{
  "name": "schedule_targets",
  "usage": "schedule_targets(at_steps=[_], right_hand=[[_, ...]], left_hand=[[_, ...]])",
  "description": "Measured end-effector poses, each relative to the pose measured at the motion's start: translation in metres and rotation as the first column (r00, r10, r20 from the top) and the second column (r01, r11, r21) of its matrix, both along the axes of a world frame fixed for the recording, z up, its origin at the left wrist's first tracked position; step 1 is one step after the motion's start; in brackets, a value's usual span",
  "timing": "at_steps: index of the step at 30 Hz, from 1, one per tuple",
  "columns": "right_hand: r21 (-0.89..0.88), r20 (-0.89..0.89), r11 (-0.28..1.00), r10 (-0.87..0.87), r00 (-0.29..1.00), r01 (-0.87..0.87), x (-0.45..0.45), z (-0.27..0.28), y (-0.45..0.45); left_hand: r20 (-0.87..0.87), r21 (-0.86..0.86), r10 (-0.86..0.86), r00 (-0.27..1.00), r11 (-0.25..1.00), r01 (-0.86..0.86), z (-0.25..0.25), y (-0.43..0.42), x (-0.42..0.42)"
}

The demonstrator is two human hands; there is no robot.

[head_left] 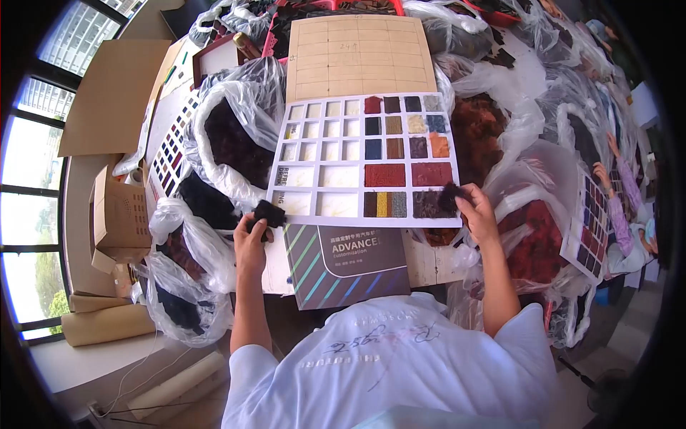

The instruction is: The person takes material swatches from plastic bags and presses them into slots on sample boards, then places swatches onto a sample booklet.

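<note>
A white sample board [314,220] lies in front of me, its right half filled with coloured swatches and its left half showing bare compartments. My left hand [250,242] is closed on a black swatch [270,213] at the board's lower left corner. At the lower right corner my right hand [477,209] pinches a dark furry swatch [450,197], which overlaps a dark brown sample on the board. Under the board's near edge sits a grey box [350,268] with printed lettering. A tan ruled card [361,57] is behind the board.
Plastic bags of dark and reddish pieces [239,136] [532,232] surround the board. More swatch cards stand at left [174,146] and right [589,225]. A cardboard box [121,218] is by the windows. Another person's arms [618,207] reach in at far right.
</note>
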State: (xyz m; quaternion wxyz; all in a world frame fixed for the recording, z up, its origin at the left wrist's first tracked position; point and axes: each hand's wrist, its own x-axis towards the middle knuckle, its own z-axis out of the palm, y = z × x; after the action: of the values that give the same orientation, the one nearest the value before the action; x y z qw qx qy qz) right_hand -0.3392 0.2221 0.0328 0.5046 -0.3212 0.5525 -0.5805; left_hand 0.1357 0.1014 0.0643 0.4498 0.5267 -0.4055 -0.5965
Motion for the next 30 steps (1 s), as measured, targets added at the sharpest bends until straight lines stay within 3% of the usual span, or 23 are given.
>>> schedule_targets(at_steps=[3, 5, 7, 9, 11, 13, 14, 16, 18, 22, 26, 27, 28, 30], right_hand=[[0.079, -0.103, 0.995, 0.065, 0.993, -0.057, 0.022, -0.028, 0.084], [0.192, -0.076, 0.977, 0.105, 0.992, -0.089, 0.036, -0.044, 0.129], [0.237, -0.076, 0.966, 0.122, 0.99, -0.101, 0.045, -0.061, 0.157], [0.396, -0.072, 0.902, 0.215, 0.974, -0.17, 0.052, -0.068, 0.176], [0.444, -0.155, 0.888, 0.21, 0.965, -0.122, 0.054, -0.071, 0.186], [0.479, -0.246, 0.877, 0.184, 0.952, -0.046, 0.05, -0.064, 0.185], [0.515, -0.326, 0.857, 0.21, 0.922, -0.013, 0.046, -0.057, 0.181], [0.425, -0.282, 0.905, 0.144, 0.949, -0.011, 0.057, -0.047, 0.156], [0.307, -0.134, 0.949, 0.124, 0.983, -0.078, 0.085, -0.048, 0.116], [0.315, -0.234, 0.91, 0.348, 0.908, -0.268, 0.157, -0.057, 0.028], [0.338, -0.282, 0.858, 0.484, 0.828, -0.387, 0.196, -0.096, -0.033], [0.366, -0.402, 0.846, 0.519, 0.755, -0.388, 0.199, -0.103, -0.044], [0.365, -0.393, 0.846, 0.519, 0.759, -0.39, 0.2, -0.111, -0.049], [0.356, -0.525, 0.855, 0.517, 0.676, -0.377, 0.204, -0.116, -0.056]], left_hand=[[-0.042, 0.147, 0.08, 0.996, 0.986, -0.073, -0.028, 0.117, 0.03], [-0.048, 0.27, 0.102, 0.994, 0.959, -0.086, -0.039, 0.181, 0.048], [-0.054, 0.353, 0.105, 0.993, 0.932, -0.08, -0.059, 0.223, 0.063], [-0.071, 0.424, 0.06, 0.996, 0.905, -0.024, -0.079, 0.249, 0.078], [-0.083, 0.449, 0.019, 0.996, 0.893, 0.021, -0.097, 0.264, 0.091], [0.118, 0.461, -0.099, 0.988, 0.887, 0.034, -0.094, 0.256, 0.102], [0.15, 0.437, -0.08, 0.985, 0.9, 0.007, -0.092, 0.247, 0.109], [0.165, 0.356, -0.074, 0.984, 0.934, 0.011, -0.084, 0.217, 0.112], [0.155, 0.247, -0.168, 0.973, 0.961, 0.127, -0.082, 0.178, 0.096], [0.272, 0.064, -0.337, 0.902, 0.941, 0.332, -0.072, 0.103, 0.019], [0.386, 0.111, -0.458, 0.801, 0.885, 0.452, -0.104, 0.047, -0.024], [0.425, 0.143, -0.499, 0.755, 0.861, 0.488, -0.11, 0.04, -0.029], [0.431, 0.15, -0.501, 0.751, 0.86, 0.488, -0.116, 0.034, -0.031], [0.613, 0.089, -0.475, 0.632, 0.835, 0.542, -0.123, 0.028, -0.034]])
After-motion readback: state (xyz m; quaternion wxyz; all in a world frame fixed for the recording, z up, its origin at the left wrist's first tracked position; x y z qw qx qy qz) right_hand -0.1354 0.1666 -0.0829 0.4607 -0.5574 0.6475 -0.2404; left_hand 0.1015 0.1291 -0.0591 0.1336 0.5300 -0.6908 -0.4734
